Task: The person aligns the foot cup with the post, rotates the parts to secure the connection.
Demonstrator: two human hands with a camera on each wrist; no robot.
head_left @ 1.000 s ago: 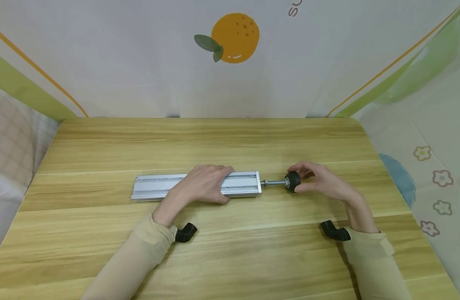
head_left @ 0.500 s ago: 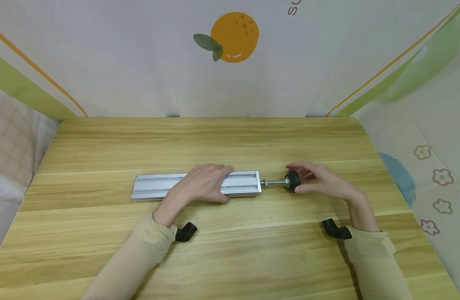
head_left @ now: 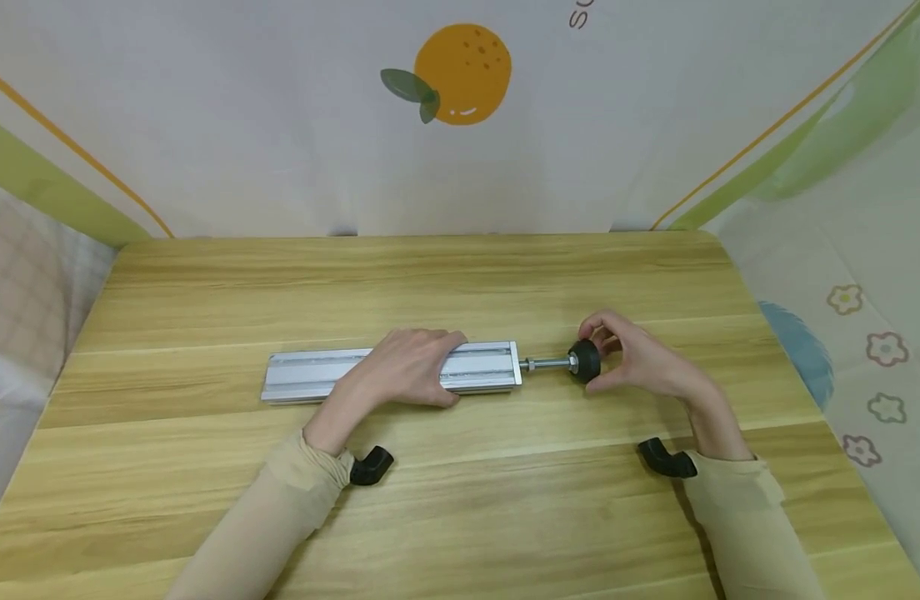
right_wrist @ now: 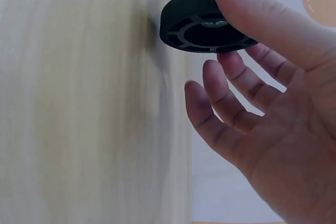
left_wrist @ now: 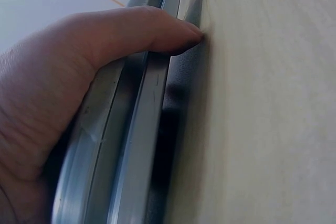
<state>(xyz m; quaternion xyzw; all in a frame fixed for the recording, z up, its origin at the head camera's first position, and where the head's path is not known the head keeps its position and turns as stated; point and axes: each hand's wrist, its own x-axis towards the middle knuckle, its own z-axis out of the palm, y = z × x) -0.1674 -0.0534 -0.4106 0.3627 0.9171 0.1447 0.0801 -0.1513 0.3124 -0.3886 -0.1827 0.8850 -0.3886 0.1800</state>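
A silver aluminium profile [head_left: 302,375] lies lengthwise on the wooden table, its long grooves showing. Across its middle, my left hand [head_left: 411,367] grips it from above; in the left wrist view the thumb bends over the side of the grooved bar [left_wrist: 102,140]. From the right end cap sticks out a threaded rod [head_left: 552,363] with a nut. On the rod's outer end sits a black levelling foot [head_left: 589,361]. My right hand [head_left: 643,358] pinches the foot's rim between thumb and fingers. In the right wrist view the ribbed hollow underside of the levelling foot [right_wrist: 184,32] shows.
The wooden table [head_left: 460,292] reaches back to a white cloth backdrop [head_left: 280,150] printed with an orange. A black curved piece [head_left: 372,465] juts from the left cuff, and a similar black piece [head_left: 666,458] from the right cuff.
My right-hand fingers have shifted round the levelling foot's rim, first slipping back, then spreading wider over it. The left hand and the profile stay in place.
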